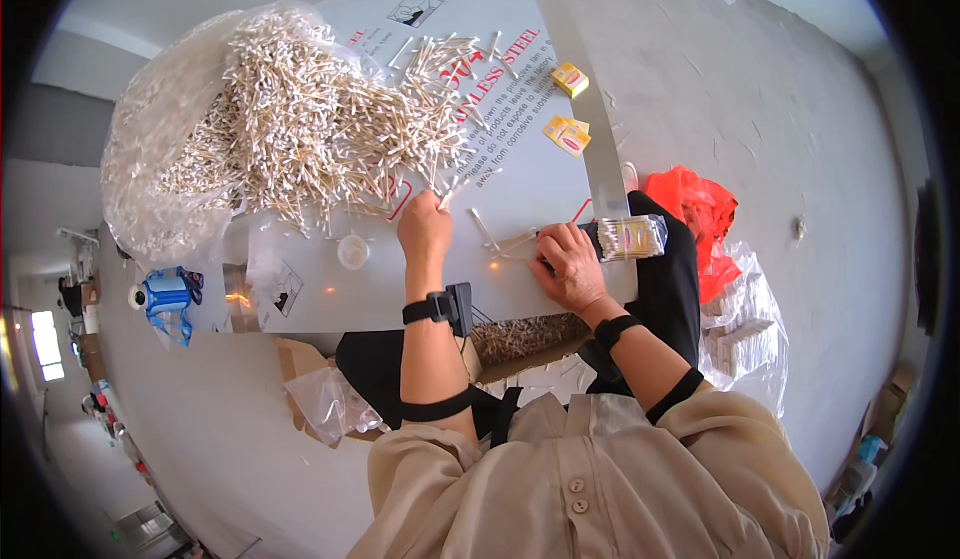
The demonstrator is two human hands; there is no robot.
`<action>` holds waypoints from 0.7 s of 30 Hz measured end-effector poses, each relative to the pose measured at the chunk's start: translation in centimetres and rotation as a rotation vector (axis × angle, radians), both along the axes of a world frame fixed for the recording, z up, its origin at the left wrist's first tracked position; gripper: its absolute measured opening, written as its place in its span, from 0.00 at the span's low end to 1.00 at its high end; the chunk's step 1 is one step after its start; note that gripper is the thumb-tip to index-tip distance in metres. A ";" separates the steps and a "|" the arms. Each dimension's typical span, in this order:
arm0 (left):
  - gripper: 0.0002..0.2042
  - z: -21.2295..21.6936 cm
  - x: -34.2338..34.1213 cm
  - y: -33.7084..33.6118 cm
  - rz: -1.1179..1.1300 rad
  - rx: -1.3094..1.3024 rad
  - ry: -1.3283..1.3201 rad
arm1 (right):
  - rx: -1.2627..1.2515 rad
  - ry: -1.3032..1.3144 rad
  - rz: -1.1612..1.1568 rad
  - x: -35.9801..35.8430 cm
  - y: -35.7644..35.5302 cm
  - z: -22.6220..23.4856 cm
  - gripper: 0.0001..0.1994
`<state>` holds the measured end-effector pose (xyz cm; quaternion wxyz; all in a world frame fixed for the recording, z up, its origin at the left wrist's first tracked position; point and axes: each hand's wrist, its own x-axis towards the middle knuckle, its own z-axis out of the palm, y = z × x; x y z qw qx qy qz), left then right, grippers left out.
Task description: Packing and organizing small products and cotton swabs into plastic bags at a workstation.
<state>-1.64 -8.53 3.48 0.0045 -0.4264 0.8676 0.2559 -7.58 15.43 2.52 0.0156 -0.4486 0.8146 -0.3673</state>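
Observation:
A large heap of cotton swabs spills from a clear plastic bag onto a white sheet-covered table. My left hand reaches to the near edge of the heap and pinches a few loose swabs. My right hand rests on the table and grips a small clear packet of swabs lying on its side. A few stray swabs lie between my hands.
Small yellow boxes lie farther back on the table, a small round white lid to my left. An orange bag and a clear bag of white boxes sit on the floor at right; a blue object at left.

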 end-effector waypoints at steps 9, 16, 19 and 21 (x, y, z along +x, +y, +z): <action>0.07 -0.1 0.3 3.7 -0.354 -0.165 0.270 | -0.005 0.017 0.036 0.2 -0.3 0.1 0.08; 0.11 0.4 -1.8 4.2 -0.439 -0.143 0.413 | -0.021 -0.030 0.015 0.1 0.0 -0.1 0.11; 0.09 1.2 -4.3 6.4 -0.599 -0.154 0.435 | -0.022 -0.028 0.000 0.0 0.3 -0.2 0.12; 0.08 0.2 -5.4 6.5 -0.612 -0.203 0.372 | -0.029 -0.039 0.011 0.3 -0.2 0.0 0.11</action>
